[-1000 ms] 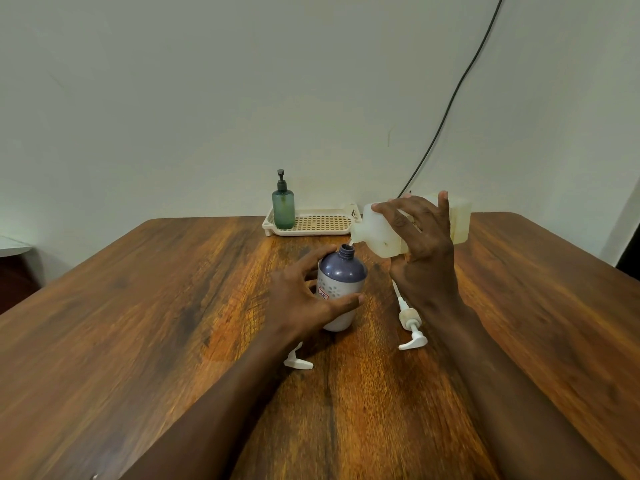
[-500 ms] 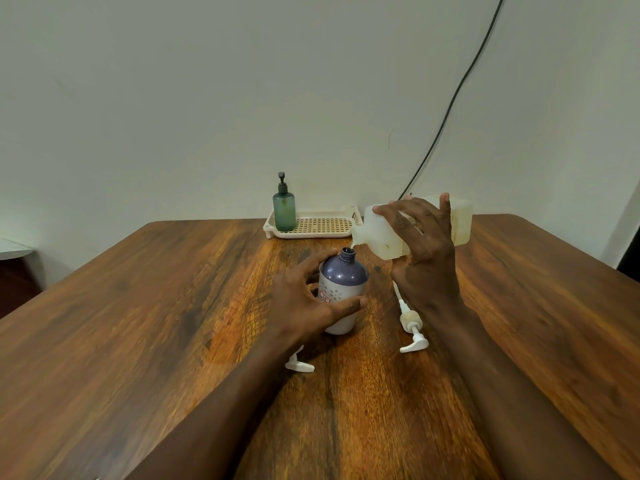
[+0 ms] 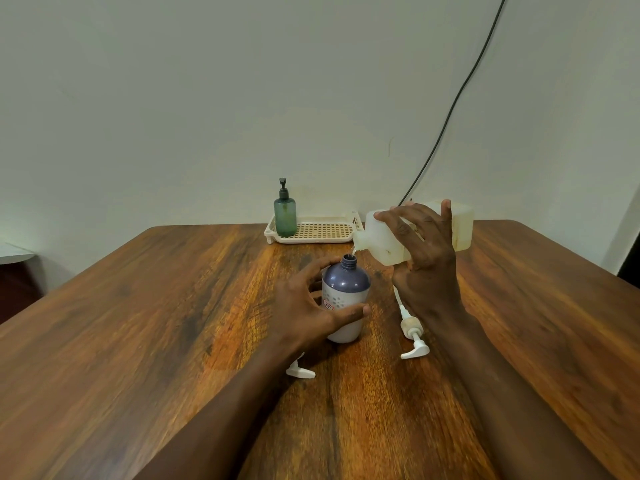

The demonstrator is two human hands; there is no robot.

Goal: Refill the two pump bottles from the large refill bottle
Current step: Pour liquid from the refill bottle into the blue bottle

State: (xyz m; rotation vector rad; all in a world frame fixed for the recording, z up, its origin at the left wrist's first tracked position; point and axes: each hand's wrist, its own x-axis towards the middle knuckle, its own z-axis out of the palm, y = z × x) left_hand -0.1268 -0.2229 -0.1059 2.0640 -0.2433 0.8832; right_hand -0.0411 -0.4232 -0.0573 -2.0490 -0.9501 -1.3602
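Observation:
A purple-topped pump bottle [image 3: 344,282] stands upright on the table with its neck uncapped. My left hand [image 3: 304,306] grips its body from the left. My right hand [image 3: 420,251] holds the large translucent white refill bottle [image 3: 381,242] tipped on its side, spout pointing left just above the purple bottle's neck. A thin thread of liquid hangs at the spout. A white pump head [image 3: 412,336] lies on the table right of the bottle. Another white pump part [image 3: 300,372] shows under my left wrist. A green pump bottle [image 3: 285,213] stands capped in the tray.
A cream perforated tray [image 3: 322,230] sits at the far edge of the wooden table [image 3: 138,341] against the wall. A black cable [image 3: 450,109] runs down the wall behind the refill bottle. A pale surface [image 3: 14,252] shows at the far left.
The view has shifted slightly. My right hand tipped the refill bottle a little further, so liquid now shows at the spout. My left hand stays on the purple bottle.

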